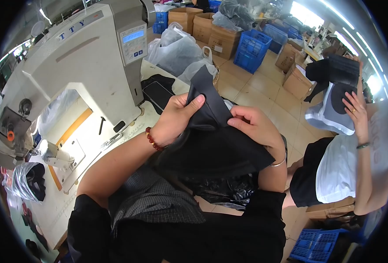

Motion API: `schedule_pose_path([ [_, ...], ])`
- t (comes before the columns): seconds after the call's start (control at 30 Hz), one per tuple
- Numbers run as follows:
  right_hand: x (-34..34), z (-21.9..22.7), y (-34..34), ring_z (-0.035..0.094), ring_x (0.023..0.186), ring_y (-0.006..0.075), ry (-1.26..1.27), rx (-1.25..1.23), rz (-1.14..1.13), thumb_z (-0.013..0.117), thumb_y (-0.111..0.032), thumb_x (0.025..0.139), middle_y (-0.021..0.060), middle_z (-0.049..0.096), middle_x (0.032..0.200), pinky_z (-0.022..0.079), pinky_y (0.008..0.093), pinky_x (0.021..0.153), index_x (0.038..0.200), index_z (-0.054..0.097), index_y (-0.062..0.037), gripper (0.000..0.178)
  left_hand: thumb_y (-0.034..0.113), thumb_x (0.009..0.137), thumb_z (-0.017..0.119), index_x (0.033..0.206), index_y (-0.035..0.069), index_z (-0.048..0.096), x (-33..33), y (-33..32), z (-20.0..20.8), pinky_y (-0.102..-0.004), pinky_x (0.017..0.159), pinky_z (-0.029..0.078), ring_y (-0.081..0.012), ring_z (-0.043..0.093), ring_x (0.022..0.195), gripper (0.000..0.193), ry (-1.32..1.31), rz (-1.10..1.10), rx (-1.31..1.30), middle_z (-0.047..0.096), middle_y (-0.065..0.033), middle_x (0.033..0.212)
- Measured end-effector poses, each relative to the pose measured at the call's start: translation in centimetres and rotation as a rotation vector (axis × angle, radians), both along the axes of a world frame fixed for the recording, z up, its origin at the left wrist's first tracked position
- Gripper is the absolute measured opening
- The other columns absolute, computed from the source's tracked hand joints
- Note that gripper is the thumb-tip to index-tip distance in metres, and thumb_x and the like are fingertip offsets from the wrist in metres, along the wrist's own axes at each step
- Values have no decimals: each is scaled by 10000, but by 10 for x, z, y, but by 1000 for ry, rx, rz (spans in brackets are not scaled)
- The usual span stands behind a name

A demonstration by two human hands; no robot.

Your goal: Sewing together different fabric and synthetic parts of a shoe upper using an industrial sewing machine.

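A black fabric piece [220,147] is held up in front of me, its narrow end pointing up and its wide part hanging below my hands. My left hand [176,115] pinches it near the top, thumb lying on the cloth. My right hand [257,127] grips its right edge between thumb and fingers. The fabric looks folded where the two hands hold it. Some of my right fingers are hidden behind the cloth. Beyond my left hand, a dark phone [158,94] lies on the white machine table [135,127].
A large sewing machine [89,48] with a control panel stands at left. Small scissors [111,141] lie on its table. Behind are plastic bags [174,48], cardboard boxes [223,41] and a blue crate [252,50]. At right, another person [343,171] holds up black and grey pieces [334,103].
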State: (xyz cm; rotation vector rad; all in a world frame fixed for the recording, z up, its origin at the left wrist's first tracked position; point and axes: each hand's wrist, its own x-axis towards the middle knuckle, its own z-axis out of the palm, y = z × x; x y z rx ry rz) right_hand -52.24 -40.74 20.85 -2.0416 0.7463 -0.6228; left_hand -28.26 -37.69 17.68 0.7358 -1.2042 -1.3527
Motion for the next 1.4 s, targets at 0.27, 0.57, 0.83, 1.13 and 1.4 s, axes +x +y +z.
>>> schedule_pose_path([
  [0.27, -10, -3, 0, 351, 649, 41, -90, 29, -53, 648, -99, 938, -43, 392, 698, 313, 242, 569, 812, 531, -11, 192, 229, 1037, 552, 1083, 11, 692, -10, -8, 0, -245, 824, 528, -67, 651, 875, 263, 37, -12, -28, 720, -18, 990],
  [0.57, -12, -6, -3, 417, 634, 9, -163, 73, -135, 655, -127, 945, -74, 476, 684, 343, 214, 569, 836, 597, -25, 160, 232, 1045, 541, 1096, -23, 680, -14, -11, 1, -234, 808, 518, -48, 625, 873, 295, 17, 13, -26, 715, -18, 994],
  [0.83, -14, -12, -7, 424, 629, 3, -206, 76, -142, 662, -88, 932, -75, 489, 691, 347, 206, 559, 870, 603, -22, 108, 128, 983, 638, 1075, -19, 688, -15, -10, 6, -253, 798, 523, -49, 620, 896, 181, -56, 72, -82, 714, -19, 1012],
  [1.13, -5, -37, 7, 503, 539, 166, -199, -508, -333, 684, 21, 799, 47, 585, 710, 398, 288, 512, 933, 597, -57, 177, 62, 597, 744, 812, 74, 668, 5, 6, 14, -310, 588, 510, -190, 618, 702, 228, -872, 304, -1447, 621, -61, 901],
  [1.4, -3, -53, -2, 565, 570, 244, -256, -1216, -351, 729, 10, 665, 58, 608, 746, 433, 335, 511, 965, 610, -74, 334, 73, 574, 769, 734, 115, 645, 8, 4, 9, -271, 569, 461, -156, 572, 686, 206, -1000, 470, -1789, 577, -12, 839],
])
